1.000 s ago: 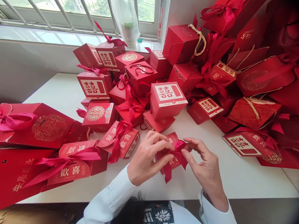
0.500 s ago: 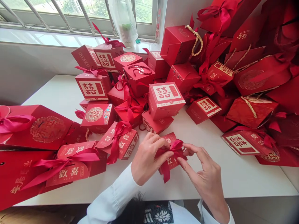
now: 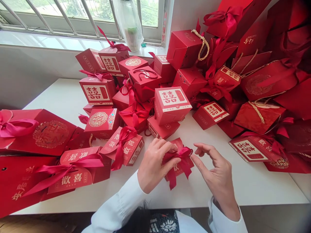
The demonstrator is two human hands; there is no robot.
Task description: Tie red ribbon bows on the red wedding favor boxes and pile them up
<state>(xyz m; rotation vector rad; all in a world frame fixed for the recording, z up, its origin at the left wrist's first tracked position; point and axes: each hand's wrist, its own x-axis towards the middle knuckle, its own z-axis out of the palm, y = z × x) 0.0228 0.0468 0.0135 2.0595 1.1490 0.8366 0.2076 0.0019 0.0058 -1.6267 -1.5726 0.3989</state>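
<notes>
A small red gift box point(image 3: 178, 171) lies on the white table near its front edge, with a crimson ribbon point(image 3: 185, 152) tied in a bow on top. My left hand point(image 3: 155, 163) pinches the bow's left loop between thumb and fingers, its palm resting over the box's left side. Just right of the bow is my right hand point(image 3: 215, 174), thumb and fingers apart with nothing between them. One ribbon tail hangs down the front of the box, another toward its lower right. The left hand covers part of the box.
Several red boxes, among them a double-happiness box point(image 3: 171, 103), are stacked behind my hands. Larger red bags point(image 3: 269, 81) with rope handles pile up at the right. Ribboned boxes point(image 3: 80, 168) lie at the left. A wrapped bottle point(image 3: 131, 32) stands on the windowsill.
My right hand has let go of the bow's right side and moved slightly right, its fingers opening. The right ribbon end now hangs free. My left hand keeps its hold.
</notes>
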